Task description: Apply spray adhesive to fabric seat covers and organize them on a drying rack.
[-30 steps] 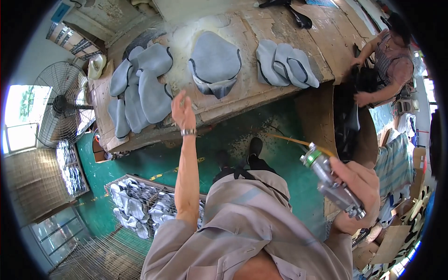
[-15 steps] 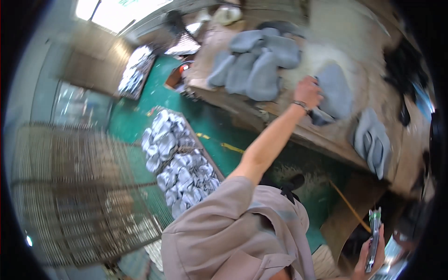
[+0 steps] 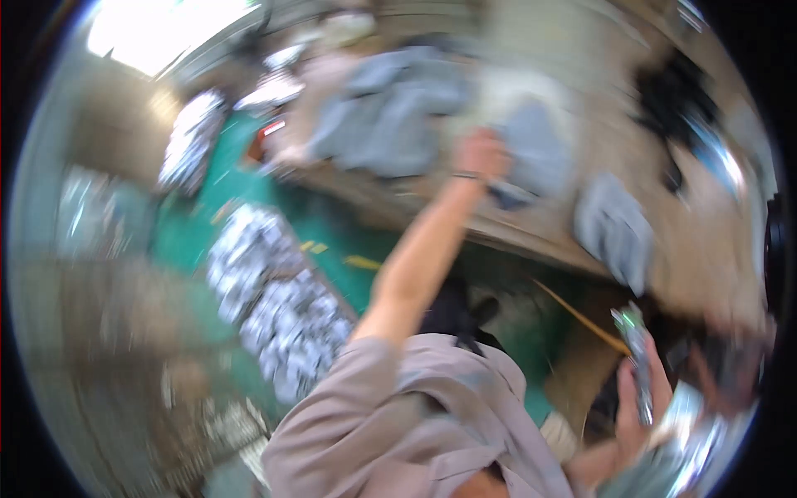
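Note:
The picture is smeared by motion. My left hand (image 3: 484, 154) reaches over the table to the left edge of a flat, rounded grey piece (image 3: 535, 148) of soft material; its fingers are too blurred to read. Below that hand lies a small dark piece (image 3: 510, 197). My right hand (image 3: 656, 383), low on the right, is closed around a slim silver hand tool with a green part (image 3: 638, 357) at its upper end. A heap of similar grey pieces (image 3: 390, 108) lies left of my left hand, and a folded grey piece (image 3: 614, 228) lies to its right.
The brown table (image 3: 540, 247) has its near edge in front of me. Two long trays of silvery pieces (image 3: 290, 340) (image 3: 193, 145) stand over the green floor (image 3: 249, 184) at left. A wire rack (image 3: 100, 390) fills the lower left. Black material (image 3: 677, 91) lies at far right.
The view has swung, so the table and trays sit further left in the picture. My left hand stays beside the grey piece; my right hand still holds the silver tool.

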`<state>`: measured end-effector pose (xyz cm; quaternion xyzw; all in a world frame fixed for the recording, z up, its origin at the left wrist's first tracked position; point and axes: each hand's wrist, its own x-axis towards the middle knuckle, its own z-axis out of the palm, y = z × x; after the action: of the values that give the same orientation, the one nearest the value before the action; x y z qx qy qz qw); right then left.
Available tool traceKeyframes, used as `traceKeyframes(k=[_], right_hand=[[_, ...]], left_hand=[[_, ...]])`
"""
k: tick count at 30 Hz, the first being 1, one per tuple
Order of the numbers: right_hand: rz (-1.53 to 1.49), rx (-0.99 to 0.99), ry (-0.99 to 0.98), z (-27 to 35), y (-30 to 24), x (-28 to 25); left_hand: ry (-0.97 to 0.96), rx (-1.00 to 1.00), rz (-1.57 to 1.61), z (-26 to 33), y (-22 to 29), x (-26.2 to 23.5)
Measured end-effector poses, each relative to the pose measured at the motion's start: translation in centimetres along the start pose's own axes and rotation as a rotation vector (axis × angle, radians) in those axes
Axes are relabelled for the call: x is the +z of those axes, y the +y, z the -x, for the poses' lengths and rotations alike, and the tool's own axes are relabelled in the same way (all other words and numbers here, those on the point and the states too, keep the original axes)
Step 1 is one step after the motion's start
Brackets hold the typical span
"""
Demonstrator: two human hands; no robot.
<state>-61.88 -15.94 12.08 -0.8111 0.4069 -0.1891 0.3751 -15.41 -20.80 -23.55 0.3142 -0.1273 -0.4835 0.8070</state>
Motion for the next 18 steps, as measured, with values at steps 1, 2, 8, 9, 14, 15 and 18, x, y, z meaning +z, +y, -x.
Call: traceKeyframes(k=[1, 2, 8, 9, 14, 15, 18], right_hand=[[0.003, -0.01, 0.015, 0.0, -0.3, -0.3], [-0.04, 0.082, 0.002, 0.0, -0.4, -0.8], [-0.086, 0.073, 0.077, -0.1, 0.5, -1.3], [-0.083, 0.081, 0.094, -0.1, 0.6, -1.1], [-0.063, 0.118, 0.176, 0.1, 1.0, 0.4], [-0.061, 0.157, 0.184, 0.3, 1.0, 0.6], [-0.06, 0.245, 0.221, 0.8, 0.6, 1.5]], left_hand=[[-0.34, 0.013, -0.099, -0.1, 1.2, -0.8], [-0.069, 0.021, -0.203, -0.2, 0.9, -0.3], [-0.087, 0.608, -1.862, 0.3, 4.4, 8.8], [-0.095, 0.68, -1.895, 0.0, 4.8, 10.4], [-0.214, 0.871, -1.878, -5.1, 5.0, 18.5], [-0.234, 0.848, -1.872, -6.7, 4.9, 20.3], [-0.287, 0.971, -1.817, -11.2, 3.5, 25.7]])
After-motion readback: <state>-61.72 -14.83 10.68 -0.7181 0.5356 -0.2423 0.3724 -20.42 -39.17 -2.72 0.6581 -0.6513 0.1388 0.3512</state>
